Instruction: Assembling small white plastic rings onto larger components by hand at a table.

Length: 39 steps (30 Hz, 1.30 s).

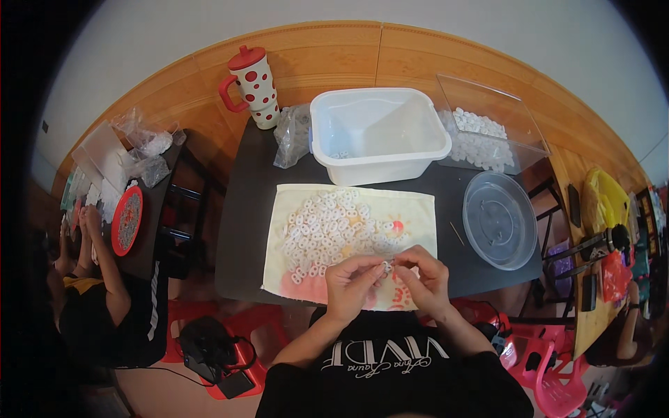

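Two hands pinch a small white ring (385, 265) together over the near edge of a cloth (418, 209).

The left hand (350, 279) and right hand (425, 277) come up from the lower edge with wrists bent inward and fingertips meeting at the ring; each grip is closed on it, thumb against forefinger. Beyond the ring, a heap of white rings (334, 226) lies spread on the cloth, which sits on a dark tabletop (244, 223). Past the cloth stands a white tub (376, 132), with a red-dotted mug (252, 85) and a plastic bag (291, 136) to its left and a clear tray (512, 115) holding more rings to its right. Right of the cloth rests a round clear lid (498, 217). Far left of the cloth, another person (97, 306) works at a second table.
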Motion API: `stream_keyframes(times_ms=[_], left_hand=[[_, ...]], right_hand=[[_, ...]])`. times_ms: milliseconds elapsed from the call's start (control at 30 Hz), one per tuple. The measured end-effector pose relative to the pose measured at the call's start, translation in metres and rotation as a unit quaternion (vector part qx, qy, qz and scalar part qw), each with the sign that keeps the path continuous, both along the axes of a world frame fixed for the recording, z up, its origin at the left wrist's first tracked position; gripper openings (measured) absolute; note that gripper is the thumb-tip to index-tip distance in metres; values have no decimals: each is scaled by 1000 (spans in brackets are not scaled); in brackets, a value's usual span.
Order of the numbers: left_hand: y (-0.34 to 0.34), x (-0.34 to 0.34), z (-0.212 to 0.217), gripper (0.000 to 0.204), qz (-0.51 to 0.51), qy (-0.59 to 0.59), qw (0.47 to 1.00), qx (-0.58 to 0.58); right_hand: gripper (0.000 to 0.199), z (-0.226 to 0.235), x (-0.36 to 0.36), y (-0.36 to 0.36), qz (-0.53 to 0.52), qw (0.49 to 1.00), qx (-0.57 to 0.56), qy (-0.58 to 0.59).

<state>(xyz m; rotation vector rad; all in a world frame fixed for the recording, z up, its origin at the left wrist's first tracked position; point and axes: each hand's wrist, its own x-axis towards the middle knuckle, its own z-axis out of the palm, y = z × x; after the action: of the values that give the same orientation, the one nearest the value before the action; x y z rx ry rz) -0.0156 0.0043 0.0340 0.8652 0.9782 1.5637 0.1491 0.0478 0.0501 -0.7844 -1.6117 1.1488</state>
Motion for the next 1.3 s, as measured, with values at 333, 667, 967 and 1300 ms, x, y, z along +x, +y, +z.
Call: stream_keyframes(times_ms=[333, 667, 967, 1300], left_hand=[[-2, -10, 17, 13, -24, 46, 999, -13], [-5, -22, 19, 24, 14, 568, 813, 131], [-7, -28, -1, 28, -3, 504, 854, 128], [-6, -29, 1, 26, 16, 485, 859, 165]], right_hand=[[12, -1, -7, -3, 5, 999, 39, -13], [14, 9, 20, 0, 57, 872, 307, -377], [13, 4, 15, -3, 48, 895, 291, -336], [14, -7, 15, -2, 21, 956, 229, -184]])
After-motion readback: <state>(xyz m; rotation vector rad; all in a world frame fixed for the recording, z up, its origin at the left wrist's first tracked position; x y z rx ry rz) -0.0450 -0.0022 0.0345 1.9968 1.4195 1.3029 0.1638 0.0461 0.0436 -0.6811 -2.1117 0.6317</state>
